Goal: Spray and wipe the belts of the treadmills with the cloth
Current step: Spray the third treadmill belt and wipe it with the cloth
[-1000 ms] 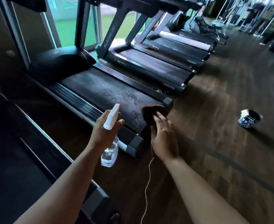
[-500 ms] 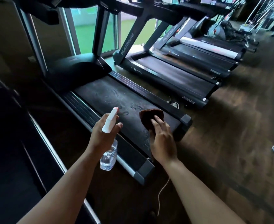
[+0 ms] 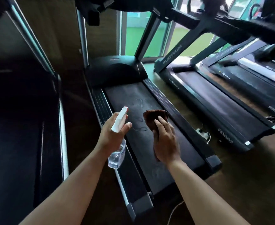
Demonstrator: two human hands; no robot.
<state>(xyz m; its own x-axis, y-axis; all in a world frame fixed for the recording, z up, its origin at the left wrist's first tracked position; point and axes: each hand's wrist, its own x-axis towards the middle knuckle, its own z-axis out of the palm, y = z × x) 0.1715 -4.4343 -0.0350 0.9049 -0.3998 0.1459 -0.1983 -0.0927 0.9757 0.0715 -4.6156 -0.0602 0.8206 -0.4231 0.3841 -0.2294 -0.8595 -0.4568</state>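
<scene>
Cloth (image 3: 154,116), brown and bunched, sits over the right half of the belt (image 3: 143,143) of the nearest treadmill, about midway along its length. The right hand (image 3: 166,143) grips it, fingers laid across its top and a fold of it hanging out beneath the palm. Whether the cloth actually touches the belt cannot be told from this angle.

The left hand (image 3: 112,137) is closed round the neck of a spray bottle (image 3: 116,155) above the belt's left edge. The white nozzle points up the belt towards its far end, and the clear body hangs below the hand over the left side rail (image 3: 101,101). The thumb lies along the side of the nozzle; the trigger finger is hidden.

Faint wet marks (image 3: 138,103) show on the belt just beyond both hands. At the belt's far end rises the rounded black motor cover (image 3: 115,70), and beyond that a window (image 3: 138,33) with green outside. Along the belt's right edge runs the right side rail (image 3: 174,114).

Right of the belt, on the wooden floor (image 3: 247,184), lies a plug block (image 3: 201,132), and further right stands a second treadmill (image 3: 222,111) whose slanted upright (image 3: 172,52) reads PLATINUM. Near the belt's close end a thin white cord (image 3: 174,211) trails on the floor. Left of the belt stands another dark machine (image 3: 20,127), mostly in shadow.
</scene>
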